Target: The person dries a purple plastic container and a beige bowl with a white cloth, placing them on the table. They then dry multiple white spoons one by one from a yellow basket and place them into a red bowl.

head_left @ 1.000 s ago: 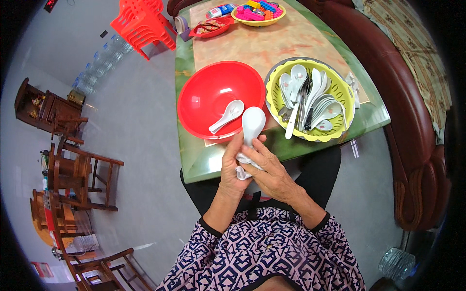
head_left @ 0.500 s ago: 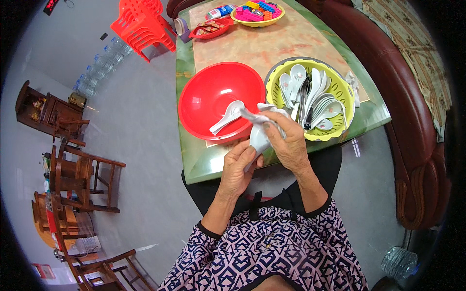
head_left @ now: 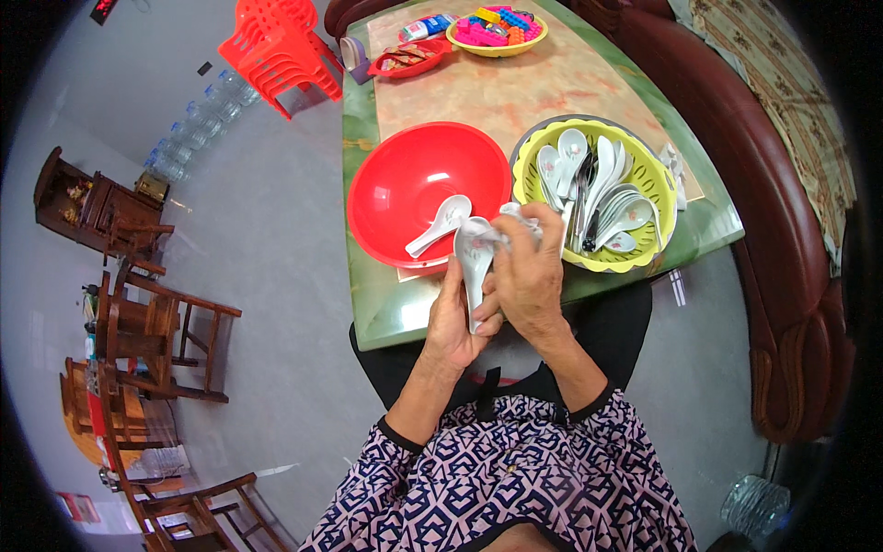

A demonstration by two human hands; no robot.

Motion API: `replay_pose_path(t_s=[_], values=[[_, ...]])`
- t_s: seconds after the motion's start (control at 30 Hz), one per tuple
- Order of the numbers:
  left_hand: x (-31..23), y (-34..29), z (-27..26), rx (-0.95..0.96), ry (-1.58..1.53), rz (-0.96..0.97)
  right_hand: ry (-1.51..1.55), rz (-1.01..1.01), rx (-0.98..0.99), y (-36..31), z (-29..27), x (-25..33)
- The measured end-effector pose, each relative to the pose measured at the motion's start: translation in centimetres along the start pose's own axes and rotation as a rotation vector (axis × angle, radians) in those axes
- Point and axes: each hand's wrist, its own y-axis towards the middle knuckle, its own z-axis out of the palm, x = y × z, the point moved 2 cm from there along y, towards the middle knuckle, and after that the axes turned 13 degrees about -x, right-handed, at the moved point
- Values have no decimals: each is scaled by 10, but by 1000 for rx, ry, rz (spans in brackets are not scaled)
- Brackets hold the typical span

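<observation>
My left hand (head_left: 449, 327) is closed around the handle of a white ceramic soup spoon (head_left: 474, 250), held bowl end up above the table's near edge. A crumpled white cloth (head_left: 517, 213) is gripped in my right hand (head_left: 532, 283), close beside the spoon's bowl; the fingers partly hide the cloth. Just beyond, another white soup spoon (head_left: 450, 215) lies inside a large red basin (head_left: 391, 175), against its near side. To the right stands a yellow-green slotted colander (head_left: 655, 177) holding several white soup spoons (head_left: 603, 175) and some dark-handled metal cutlery (head_left: 590, 241).
The marbled table (head_left: 543, 87) bears a yellow bowl (head_left: 501, 48) of colourful toy bricks, a red dish (head_left: 409, 66) of packets and a tube (head_left: 426, 28) at its far end. White tissue (head_left: 679, 175) lies beside the colander. A brown leather sofa (head_left: 713, 138) borders the right.
The spoon in my left hand has turned so its bowl faces up and shows its printed inside. My right hand with the cloth has shifted off the bowl to its right side.
</observation>
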Motion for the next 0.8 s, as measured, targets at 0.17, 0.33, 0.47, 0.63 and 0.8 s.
replay_pose_path(t_s=[0.17,0.33,0.47,0.63,0.8], values=[[4,4,-6,-90,140,171,75,-218,203,-5,5,-3],[4,3,-2,-322,90,206,272,-52,531,-16,-9,5],[10,9,-26,-194,58,151,364,-46,533,-17,-11,-3],[13,17,-37,205,-130,16,206,-16,111,-10,7,-3],[20,5,2,-135,-38,231,64,13,-63,-14,20,4]])
